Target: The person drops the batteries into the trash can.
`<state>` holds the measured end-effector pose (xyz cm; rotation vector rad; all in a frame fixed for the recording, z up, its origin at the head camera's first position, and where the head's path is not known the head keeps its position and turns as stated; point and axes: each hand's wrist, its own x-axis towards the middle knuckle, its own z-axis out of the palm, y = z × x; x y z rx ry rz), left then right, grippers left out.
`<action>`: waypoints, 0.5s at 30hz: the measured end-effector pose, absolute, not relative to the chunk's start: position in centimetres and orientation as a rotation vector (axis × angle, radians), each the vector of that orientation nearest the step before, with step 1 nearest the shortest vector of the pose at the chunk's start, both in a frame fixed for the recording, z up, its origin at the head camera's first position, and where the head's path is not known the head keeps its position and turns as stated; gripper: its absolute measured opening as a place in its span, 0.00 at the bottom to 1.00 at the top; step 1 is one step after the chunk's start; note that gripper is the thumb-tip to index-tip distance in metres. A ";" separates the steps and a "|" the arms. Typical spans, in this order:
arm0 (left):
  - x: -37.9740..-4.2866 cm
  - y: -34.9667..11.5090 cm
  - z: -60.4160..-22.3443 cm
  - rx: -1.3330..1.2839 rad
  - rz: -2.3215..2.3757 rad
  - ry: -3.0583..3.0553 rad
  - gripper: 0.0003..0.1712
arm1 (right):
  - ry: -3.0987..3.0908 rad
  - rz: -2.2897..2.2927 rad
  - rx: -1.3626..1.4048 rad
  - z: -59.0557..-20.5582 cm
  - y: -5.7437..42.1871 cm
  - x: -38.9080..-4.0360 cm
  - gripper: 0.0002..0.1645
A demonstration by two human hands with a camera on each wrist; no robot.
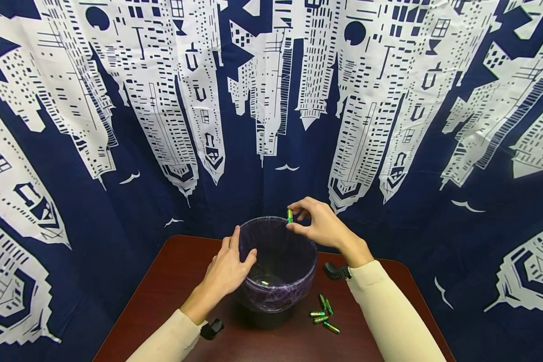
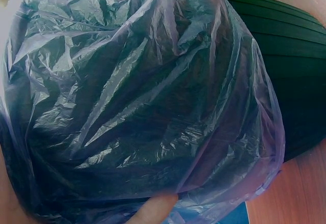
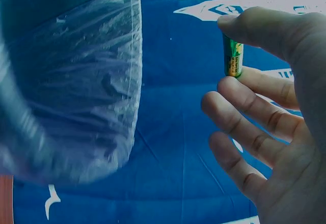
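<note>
Around the head view's lower centre, the right hand (image 1: 320,224) pinches a battery (image 1: 290,216) (print illegible); left hand (image 1: 226,267) spreads at a bin (image 1: 278,297).

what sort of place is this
Probably a small curtained-off work spot indoors: a blue-and-white skyline curtain hangs behind a brown table, and a lined bin stands on top.

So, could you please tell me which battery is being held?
The battery pinched in the right hand; the loose batteries beside the bin lie on the table.
</note>
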<state>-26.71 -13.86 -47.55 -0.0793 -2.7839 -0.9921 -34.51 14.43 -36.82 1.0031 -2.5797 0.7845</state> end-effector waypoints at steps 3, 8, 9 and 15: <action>-26.7 -13.9 -47.5 -0.071 -0.999 -2.785 0.55 | -2.571 0.810 1.030 -36.7 13.3 -34.9 0.29; -26.8 -14.0 -47.5 -0.069 -0.998 -2.788 0.55 | -2.574 0.824 1.054 -36.7 11.8 -35.4 0.28; -26.8 -14.0 -47.5 -0.070 -0.996 -2.790 0.55 | -2.578 0.823 1.057 -36.8 11.6 -35.4 0.28; -26.7 -14.0 -47.5 -0.075 -0.991 -2.797 0.55 | -2.590 0.826 1.058 -37.3 10.6 -35.7 0.28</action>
